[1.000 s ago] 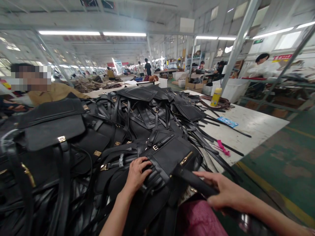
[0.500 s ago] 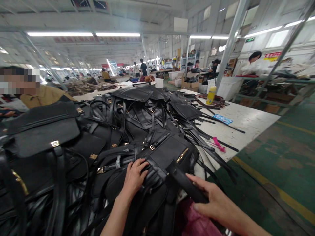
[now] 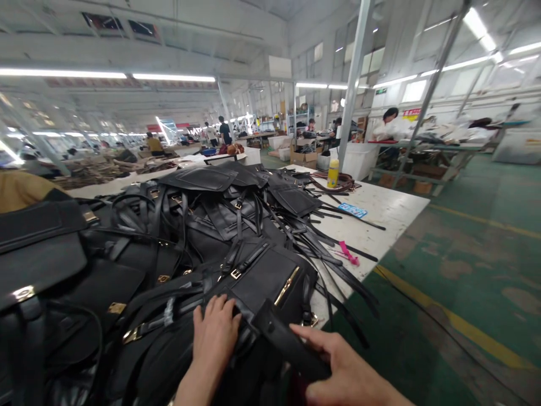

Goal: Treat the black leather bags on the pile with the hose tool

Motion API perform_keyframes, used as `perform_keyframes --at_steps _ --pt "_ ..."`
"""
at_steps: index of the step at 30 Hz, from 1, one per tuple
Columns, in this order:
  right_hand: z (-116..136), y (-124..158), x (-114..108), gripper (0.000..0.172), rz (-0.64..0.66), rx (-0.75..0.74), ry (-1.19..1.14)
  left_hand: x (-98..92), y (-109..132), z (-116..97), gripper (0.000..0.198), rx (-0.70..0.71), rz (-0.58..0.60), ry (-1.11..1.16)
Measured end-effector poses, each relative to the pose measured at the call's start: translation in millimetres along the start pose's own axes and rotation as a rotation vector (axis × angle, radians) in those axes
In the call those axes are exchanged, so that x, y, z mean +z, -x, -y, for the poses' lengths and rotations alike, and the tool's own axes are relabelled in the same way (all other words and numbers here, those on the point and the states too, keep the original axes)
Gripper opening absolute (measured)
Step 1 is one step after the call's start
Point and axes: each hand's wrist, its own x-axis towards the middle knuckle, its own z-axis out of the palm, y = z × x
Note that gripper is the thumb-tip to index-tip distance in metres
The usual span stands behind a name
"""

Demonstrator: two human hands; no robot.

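A black leather bag (image 3: pixel 266 270) with a gold zip and a small buckle lies at the near edge of a heap of similar bags. My left hand (image 3: pixel 215 332) rests palm down on its lower side and the straps there, fingers stretched and a little apart. In my right hand (image 3: pixel 338 361), a wide black leather strap (image 3: pixel 287 341) is held between thumb and fingers, its free end pointing up and left over the bag. The strap's other end is hidden by my hand.
Many black bags (image 3: pixel 203 177) and loose straps cover the white table (image 3: pixel 393 203). On its right part are a yellow bottle (image 3: pixel 333 173), a blue card (image 3: pixel 353 210), and pink ribbon (image 3: pixel 349 254). Beyond the table's right edge runs green floor (image 3: pixel 465 282). Co-workers are in the background.
The view has swung right, so the heap and table appear farther left. My right hand still grips the strap; my left hand stays on the bag, its fingers now closer together.
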Motion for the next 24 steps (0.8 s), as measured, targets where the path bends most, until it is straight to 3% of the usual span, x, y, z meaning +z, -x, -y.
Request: perform_keyframes --at_steps 3,6,8,12,16,20,24 --pt "-3 6 -27 0.071 -0.13 -0.047 -0.147 5.4 -3 -50 0.04 0.157 -0.06 0.104" --pt "-16 11 -64 0.071 -0.33 -0.007 -0.169 20.6 -10 -97 0.05 0.43 -0.007 0.226" --pt "-26 12 -89 0.07 -0.364 0.029 -0.172 32.0 -17 -115 0.053 0.52 0.052 0.262" --pt "-42 -1 -121 0.072 -0.209 0.03 -0.282 49.5 -30 -116 0.053 0.529 0.111 0.259" --pt "-48 -37 -129 0.071 -0.091 0.061 -0.331 54.5 -34 -104 0.059 0.578 0.125 0.232" --pt "-47 -65 -131 0.07 -0.131 0.03 -0.327 51.8 -30 -106 0.067 0.57 0.12 0.228" --pt "-40 -70 -133 0.073 -0.267 -0.077 -0.313 50.1 -20 -107 0.075 0.502 0.145 0.216"
